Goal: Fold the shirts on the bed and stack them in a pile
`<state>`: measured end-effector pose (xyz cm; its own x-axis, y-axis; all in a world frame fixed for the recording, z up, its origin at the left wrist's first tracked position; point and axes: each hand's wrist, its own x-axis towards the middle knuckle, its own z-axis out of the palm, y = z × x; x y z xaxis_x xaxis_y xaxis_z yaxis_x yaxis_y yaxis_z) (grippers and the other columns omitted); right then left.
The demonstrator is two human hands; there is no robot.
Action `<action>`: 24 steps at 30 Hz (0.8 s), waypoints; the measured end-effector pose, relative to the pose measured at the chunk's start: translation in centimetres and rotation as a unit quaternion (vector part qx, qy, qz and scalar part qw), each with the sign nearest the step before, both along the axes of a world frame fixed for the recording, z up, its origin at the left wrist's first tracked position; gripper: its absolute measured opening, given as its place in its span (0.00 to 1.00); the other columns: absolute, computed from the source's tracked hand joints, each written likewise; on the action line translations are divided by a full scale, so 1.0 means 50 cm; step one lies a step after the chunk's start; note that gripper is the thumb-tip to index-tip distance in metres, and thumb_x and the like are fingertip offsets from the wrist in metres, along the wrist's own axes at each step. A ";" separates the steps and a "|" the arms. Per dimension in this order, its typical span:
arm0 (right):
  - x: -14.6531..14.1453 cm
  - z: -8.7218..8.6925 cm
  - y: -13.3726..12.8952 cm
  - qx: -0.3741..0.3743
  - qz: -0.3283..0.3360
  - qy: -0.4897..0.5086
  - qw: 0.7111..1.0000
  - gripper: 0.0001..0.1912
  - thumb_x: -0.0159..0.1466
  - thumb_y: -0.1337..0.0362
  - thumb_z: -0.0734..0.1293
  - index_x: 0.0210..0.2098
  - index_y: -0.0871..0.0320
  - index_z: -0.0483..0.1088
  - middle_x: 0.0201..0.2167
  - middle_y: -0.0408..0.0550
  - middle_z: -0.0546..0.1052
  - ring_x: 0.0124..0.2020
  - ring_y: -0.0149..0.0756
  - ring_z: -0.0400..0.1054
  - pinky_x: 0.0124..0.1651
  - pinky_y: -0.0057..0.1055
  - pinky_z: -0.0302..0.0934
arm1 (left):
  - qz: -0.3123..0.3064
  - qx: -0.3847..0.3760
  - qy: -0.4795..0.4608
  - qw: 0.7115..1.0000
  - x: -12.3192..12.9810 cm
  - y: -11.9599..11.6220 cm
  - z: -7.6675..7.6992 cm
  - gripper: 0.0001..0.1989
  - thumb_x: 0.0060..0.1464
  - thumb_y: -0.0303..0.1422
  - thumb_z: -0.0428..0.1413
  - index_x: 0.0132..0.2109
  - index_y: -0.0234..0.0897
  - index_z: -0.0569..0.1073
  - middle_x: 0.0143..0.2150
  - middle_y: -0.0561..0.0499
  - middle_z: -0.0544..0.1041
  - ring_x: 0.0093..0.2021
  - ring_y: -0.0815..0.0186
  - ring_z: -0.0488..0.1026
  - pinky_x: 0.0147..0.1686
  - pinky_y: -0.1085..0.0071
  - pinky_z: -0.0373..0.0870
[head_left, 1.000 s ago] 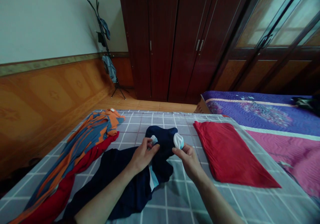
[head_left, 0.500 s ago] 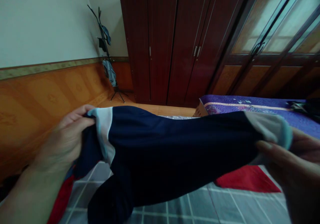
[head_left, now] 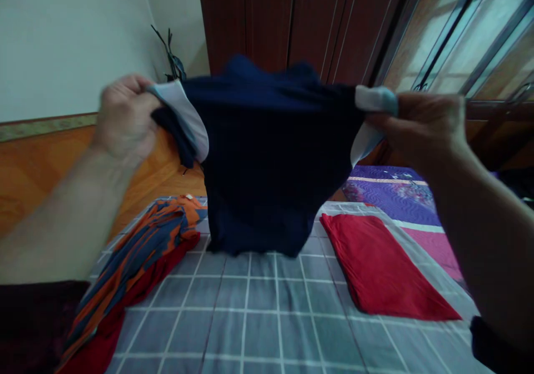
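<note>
A navy blue shirt (head_left: 275,162) with pale sleeve edges hangs stretched between my hands above the bed. My left hand (head_left: 127,115) grips one sleeve end, fingers closed round the pale band. At the other side, my right hand (head_left: 425,123) pinches the opposite sleeve end. The shirt's lower edge hangs just over the checked grey bedsheet (head_left: 267,313), and motion blurs its upper part. On the sheet to the right lies a flat, folded red cloth (head_left: 384,265). Left of the shirt are an orange and blue patterned garment (head_left: 146,251) and a red cloth (head_left: 146,290) beside it.
A second bed with a purple patterned cover (head_left: 392,187) stands at the back right. Behind are a dark red wardrobe (head_left: 267,29) and glazed doors (head_left: 442,40). A coat stand (head_left: 173,59) is in the far left corner.
Both hands have risen, lifting the shirt from a bunched, sideways stretch to hanging spread out. More of the bed, the red cloth and the patterned garment now shows.
</note>
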<state>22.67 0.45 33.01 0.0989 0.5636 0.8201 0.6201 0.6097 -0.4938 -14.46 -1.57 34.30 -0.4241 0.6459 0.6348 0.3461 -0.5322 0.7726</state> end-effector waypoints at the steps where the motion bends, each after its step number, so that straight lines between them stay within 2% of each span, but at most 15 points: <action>1: -0.002 0.021 -0.022 0.033 -0.037 -0.037 0.998 0.09 0.55 0.63 0.70 0.31 0.64 0.76 0.22 0.37 0.74 0.24 0.21 0.61 0.26 0.26 0.50 | 0.008 0.045 0.006 0.999 -0.007 -0.014 0.021 0.10 0.52 0.15 0.44 0.42 0.19 0.65 0.25 0.66 0.65 0.37 0.79 0.67 0.45 0.70 0.58; 2: -0.003 0.034 -0.047 0.055 -0.071 -0.076 0.993 0.11 0.56 0.60 0.69 0.32 0.63 0.76 0.24 0.37 0.75 0.25 0.22 0.63 0.27 0.27 0.50 | 0.005 0.078 0.009 0.997 -0.015 -0.029 0.030 0.10 0.52 0.15 0.44 0.41 0.19 0.65 0.26 0.65 0.66 0.39 0.77 0.68 0.46 0.67 0.58; 3: -0.001 0.037 -0.072 0.073 -0.095 -0.103 0.987 0.13 0.57 0.57 0.68 0.32 0.62 0.76 0.25 0.38 0.75 0.26 0.23 0.64 0.27 0.28 0.50 | -0.003 0.091 0.009 0.996 -0.026 -0.045 0.027 0.09 0.52 0.15 0.45 0.40 0.20 0.65 0.27 0.64 0.68 0.41 0.75 0.68 0.46 0.66 0.59; 4: 0.001 0.028 -0.097 0.088 -0.107 -0.128 0.982 0.14 0.58 0.56 0.67 0.32 0.61 0.76 0.26 0.39 0.76 0.27 0.24 0.66 0.27 0.28 0.50 | -0.017 0.071 0.005 0.997 -0.039 -0.059 0.010 0.07 0.52 0.17 0.46 0.38 0.23 0.66 0.28 0.63 0.70 0.42 0.73 0.69 0.47 0.66 0.60; 5: 0.004 0.008 -0.120 0.101 -0.109 -0.154 0.977 0.14 0.60 0.55 0.66 0.32 0.60 0.76 0.25 0.40 0.76 0.27 0.25 0.67 0.26 0.27 0.51 | -0.037 0.032 0.002 0.999 -0.055 -0.072 -0.022 0.04 0.53 0.20 0.48 0.36 0.27 0.67 0.29 0.62 0.71 0.42 0.71 0.70 0.46 0.67 0.63; 6: 0.006 -0.022 -0.142 0.116 -0.098 -0.177 0.972 0.13 0.61 0.55 0.65 0.33 0.58 0.76 0.24 0.40 0.75 0.26 0.25 0.67 0.26 0.27 0.52 | -0.060 -0.014 0.005 0.998 -0.073 -0.083 -0.065 0.03 0.50 0.25 0.54 0.34 0.34 0.67 0.30 0.60 0.73 0.42 0.67 0.71 0.43 0.67 0.68; 8: 0.008 -0.107 -0.182 0.117 -0.025 -0.249 0.961 0.09 0.64 0.61 0.63 0.35 0.55 0.74 0.25 0.41 0.76 0.24 0.25 0.68 0.24 0.25 0.54 | -0.112 -0.119 0.042 0.986 -0.114 -0.101 -0.181 0.05 0.46 0.31 0.57 0.28 0.39 0.67 0.33 0.57 0.77 0.41 0.63 0.73 0.42 0.68 0.69; 10: 0.004 -0.213 -0.220 0.071 0.079 -0.293 0.950 0.06 0.64 0.67 0.61 0.36 0.56 0.71 0.29 0.44 0.77 0.28 0.28 0.70 0.27 0.25 0.61 | -0.128 -0.215 0.092 0.964 -0.152 -0.121 -0.315 0.06 0.48 0.34 0.56 0.27 0.39 0.68 0.37 0.53 0.78 0.43 0.61 0.73 0.44 0.67 0.69; 12: -0.007 -0.326 -0.255 0.003 0.126 -0.320 0.939 0.12 0.63 0.73 0.58 0.39 0.56 0.70 0.28 0.46 0.75 0.28 0.31 0.70 0.29 0.27 0.61 | -0.133 -0.286 0.116 0.942 -0.179 -0.145 -0.441 0.09 0.48 0.37 0.55 0.25 0.38 0.69 0.38 0.49 0.79 0.42 0.57 0.74 0.43 0.65 0.69; 14: -0.021 -0.432 -0.287 -0.048 0.152 -0.352 0.922 0.13 0.62 0.75 0.56 0.37 0.56 0.69 0.25 0.45 0.73 0.24 0.32 0.67 0.26 0.28 0.58 | -0.133 -0.347 0.153 0.916 -0.193 -0.171 -0.537 0.10 0.46 0.39 0.55 0.23 0.38 0.69 0.37 0.47 0.80 0.42 0.55 0.75 0.45 0.62 0.69; 15: -0.028 -0.477 -0.301 -0.072 0.163 -0.367 0.913 0.13 0.60 0.76 0.56 0.36 0.55 0.69 0.24 0.44 0.72 0.24 0.32 0.66 0.25 0.27 0.56 | -0.126 -0.363 0.156 0.910 -0.196 -0.184 -0.570 0.11 0.46 0.40 0.54 0.23 0.39 0.69 0.37 0.47 0.80 0.43 0.54 0.75 0.46 0.61 0.69; 17: -0.041 -0.549 -0.324 -0.102 0.171 -0.378 0.904 0.11 0.56 0.77 0.58 0.30 0.55 0.66 0.22 0.43 0.70 0.22 0.31 0.64 0.24 0.27 0.53 | -0.107 -0.379 0.159 0.905 -0.199 -0.202 -0.608 0.11 0.46 0.41 0.53 0.24 0.39 0.70 0.37 0.48 0.80 0.44 0.54 0.75 0.48 0.60 0.68; 19: -0.049 -0.586 -0.339 -0.108 0.180 -0.381 0.901 0.10 0.51 0.77 0.59 0.25 0.55 0.61 0.21 0.42 0.69 0.21 0.31 0.63 0.24 0.27 0.52 | -0.088 -0.374 0.159 0.909 -0.202 -0.210 -0.616 0.12 0.46 0.42 0.52 0.24 0.40 0.70 0.37 0.48 0.80 0.45 0.54 0.75 0.49 0.59 0.68; 22: -0.045 -0.582 -0.345 -0.159 0.199 -0.391 0.884 0.10 0.46 0.76 0.60 0.24 0.55 0.61 0.25 0.43 0.71 0.25 0.33 0.65 0.26 0.27 0.55 | -0.067 -0.348 0.166 0.920 -0.206 -0.208 -0.604 0.11 0.48 0.41 0.52 0.26 0.39 0.70 0.39 0.47 0.80 0.46 0.54 0.75 0.48 0.60 0.69; 24: -0.033 -0.562 -0.338 -0.199 0.203 -0.398 0.872 0.11 0.47 0.75 0.61 0.28 0.55 0.64 0.34 0.47 0.74 0.34 0.37 0.69 0.34 0.29 0.61 | -0.062 -0.325 0.181 0.926 -0.203 -0.202 -0.596 0.10 0.49 0.40 0.51 0.27 0.39 0.70 0.39 0.46 0.80 0.47 0.55 0.75 0.49 0.61 0.69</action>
